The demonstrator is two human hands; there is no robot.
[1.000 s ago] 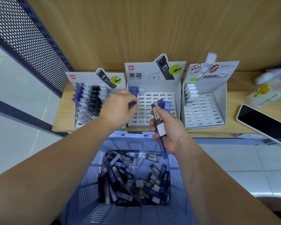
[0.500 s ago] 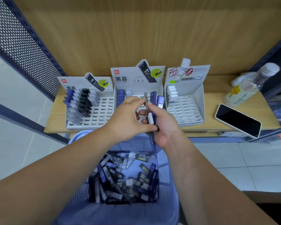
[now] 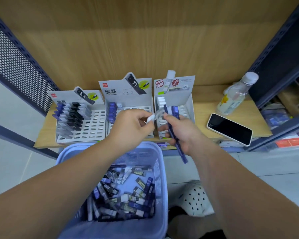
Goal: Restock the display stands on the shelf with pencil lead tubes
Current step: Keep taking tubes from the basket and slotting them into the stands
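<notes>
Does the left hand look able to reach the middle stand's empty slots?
Likely yes: the left hand, pinching a tube, hovers before the middle stand; the right hand, with blue tubes, is beside it.

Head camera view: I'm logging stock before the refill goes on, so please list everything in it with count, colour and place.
display stands: three, white-grey, side by side on the shelf
shelf: one, wood, ahead
stocked tubes: blue, black and grey columns in left stand; blue column plus one white in middle; white column in right
basket: one, pale blue, below the shelf
loose tubes: many, blue, black, white, in the basket
phone: one, white case, flat on shelf, right
bottle: one, clear, white cap, beyond the phone
shoe: one, white, on floor right of basket
left hand: pinches a pale tube
right hand: grips blue tubes, at least two
</notes>
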